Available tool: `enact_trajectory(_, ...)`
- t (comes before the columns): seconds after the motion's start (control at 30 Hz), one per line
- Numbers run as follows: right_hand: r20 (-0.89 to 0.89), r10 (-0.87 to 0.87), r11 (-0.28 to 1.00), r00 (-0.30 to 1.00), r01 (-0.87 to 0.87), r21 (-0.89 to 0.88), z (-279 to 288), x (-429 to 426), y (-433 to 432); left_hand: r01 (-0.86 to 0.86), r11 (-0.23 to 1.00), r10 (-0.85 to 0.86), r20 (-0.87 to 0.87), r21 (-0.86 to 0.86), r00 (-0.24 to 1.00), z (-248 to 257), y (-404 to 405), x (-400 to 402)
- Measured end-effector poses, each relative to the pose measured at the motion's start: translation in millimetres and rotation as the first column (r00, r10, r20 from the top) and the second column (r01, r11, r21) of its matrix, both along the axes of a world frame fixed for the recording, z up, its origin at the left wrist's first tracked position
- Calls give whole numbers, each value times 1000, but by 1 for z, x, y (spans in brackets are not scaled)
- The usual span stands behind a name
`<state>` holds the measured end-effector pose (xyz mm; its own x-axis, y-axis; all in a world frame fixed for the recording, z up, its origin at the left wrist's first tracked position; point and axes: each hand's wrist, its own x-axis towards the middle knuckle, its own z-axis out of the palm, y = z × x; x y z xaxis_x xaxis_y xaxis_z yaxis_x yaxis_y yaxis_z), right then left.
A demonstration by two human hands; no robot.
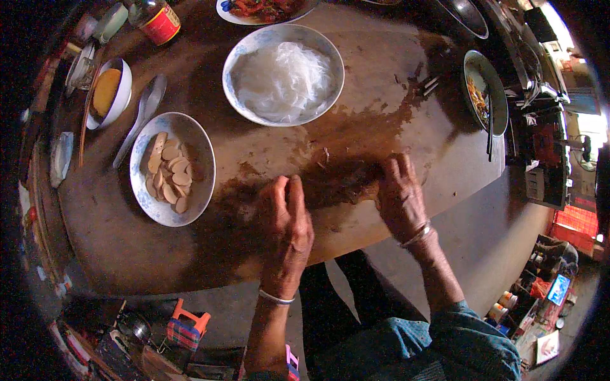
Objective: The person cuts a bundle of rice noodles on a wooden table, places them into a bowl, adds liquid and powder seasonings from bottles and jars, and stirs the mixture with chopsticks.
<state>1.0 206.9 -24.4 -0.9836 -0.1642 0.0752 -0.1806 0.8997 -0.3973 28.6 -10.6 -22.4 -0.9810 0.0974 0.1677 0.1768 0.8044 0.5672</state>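
My left hand [289,219] hovers at or just over the near part of the brown wooden table, its fingers bent and slightly apart, with nothing seen in it. To its right, my right hand [402,200] reaches down to the wet tabletop; its fingers are apart and I see nothing held. Dark wet patches and small scraps [326,152] lie between and beyond the hands. Left of my left hand stands a blue-patterned white bowl [205,143] with sliced pale-brown pieces [171,166]. Beyond the hands sits a larger bowl [233,100] of white translucent noodles [290,78].
A metal spoon [147,100] lies by a small bowl [125,95] with yellowish contents. A red-labelled bottle [162,24] and a plate of red food [264,9] are at the back. Rightward sits a bowl [498,102] with food scraps. A plastic stool [188,324] is below left.
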Motion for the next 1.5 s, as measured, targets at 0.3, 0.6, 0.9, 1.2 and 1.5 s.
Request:
enact_trajectory(0.3, -63, 230, 933, 971, -238, -271, -6, -21, -23, -11, 919, -28, 92, 395, 995, 5, 29, 23)
enact_trajectory(0.6, -136, 527, 842, 839, -537, -49, -39, -24, -28, -604, 313, -136, 664, 733, 735, 8, 42, 127)
enact_trajectory(0.9, 28, 205, 973, 978, -201, -111, 32, 8, 10, -851, -70, -398, 768, 520, 502, -46, 55, 154)
enact_trajectory(1.2, 77, 151, 967, 986, -131, -219, 0, 36, -40, -837, -318, -501, 670, 446, 548, -88, 69, 144)
enact_trajectory(1.5, -27, 309, 944, 951, -310, -108, -19, -8, -49, -650, 33, -391, 608, 759, 691, -109, 79, 134)
